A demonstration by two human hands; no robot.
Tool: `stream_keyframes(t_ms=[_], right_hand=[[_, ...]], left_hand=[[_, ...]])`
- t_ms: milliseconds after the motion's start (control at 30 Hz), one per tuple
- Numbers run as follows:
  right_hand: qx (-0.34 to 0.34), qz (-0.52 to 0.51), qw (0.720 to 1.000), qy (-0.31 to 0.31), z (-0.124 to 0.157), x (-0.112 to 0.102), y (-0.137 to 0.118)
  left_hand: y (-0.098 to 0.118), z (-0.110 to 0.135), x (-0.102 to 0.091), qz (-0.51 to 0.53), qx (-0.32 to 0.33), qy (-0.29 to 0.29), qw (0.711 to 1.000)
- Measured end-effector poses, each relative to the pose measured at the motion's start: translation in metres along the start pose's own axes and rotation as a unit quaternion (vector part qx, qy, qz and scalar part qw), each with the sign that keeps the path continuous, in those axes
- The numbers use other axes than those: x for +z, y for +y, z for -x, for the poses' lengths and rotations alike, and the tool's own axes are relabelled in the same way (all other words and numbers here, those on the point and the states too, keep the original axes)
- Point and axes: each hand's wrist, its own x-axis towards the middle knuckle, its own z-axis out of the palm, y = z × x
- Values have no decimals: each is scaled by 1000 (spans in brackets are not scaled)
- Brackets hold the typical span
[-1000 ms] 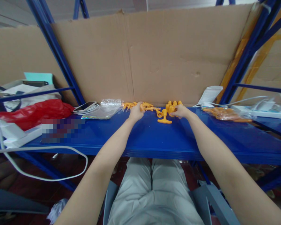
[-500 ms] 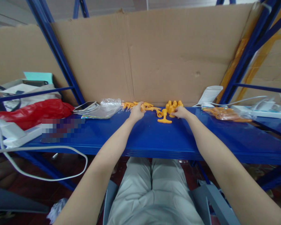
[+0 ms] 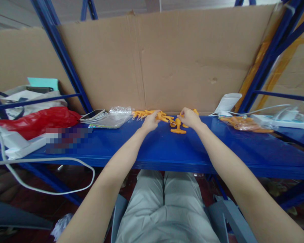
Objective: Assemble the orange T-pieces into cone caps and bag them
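Note:
Both my arms reach to the back of a blue shelf [image 3: 167,148]. My left hand [image 3: 150,122] has its fingers curled on a small orange plastic piece at the edge of a pile of orange plastic pieces [image 3: 144,113]. My right hand [image 3: 190,118] is closed over a cluster of upright orange parts [image 3: 194,111], hiding most of it. Between my hands stands an orange T-shaped part [image 3: 178,126], just left of my right hand.
A cardboard sheet [image 3: 167,60] backs the shelf. A clear plastic bag [image 3: 114,118] and a phone [image 3: 92,114] lie to the left, beside a red bag [image 3: 38,121]. A bag of orange pieces [image 3: 243,123] and white cables [image 3: 276,113] lie to the right.
My right hand moved left over the upright orange cluster, toward the T-shaped part. My left hand shifted slightly right along the pile.

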Motion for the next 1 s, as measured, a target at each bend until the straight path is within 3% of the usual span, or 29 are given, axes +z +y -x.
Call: stream_keyframes(t_ms=[133,233,333,500,567,667,867,1000], right_hand=[[-36,-165,985,-41,6,6,-17],[-34,-321,938,-126,10,13,-23],[-21,-363,911,-195,16,16,-28],[27,-421,869,-258,22,9,-34],[42,-446,856,-256,22,6,-35],[71,-449,861,-227,21,5,-36],[119,-451,865,-185,18,7,-35],[85,-436,877,-182,16,13,-32]], left_hand=[[5,1,-2,6,15,-9,1000],[6,1,-2,11,34,-3,999],[8,0,-2,17,45,6,999],[10,0,-5,2,28,42,999],[11,1,-6,-23,18,73,997],[14,3,-7,-37,30,89,995],[30,12,5,1,160,-20,987],[35,14,15,28,174,-59,983]])
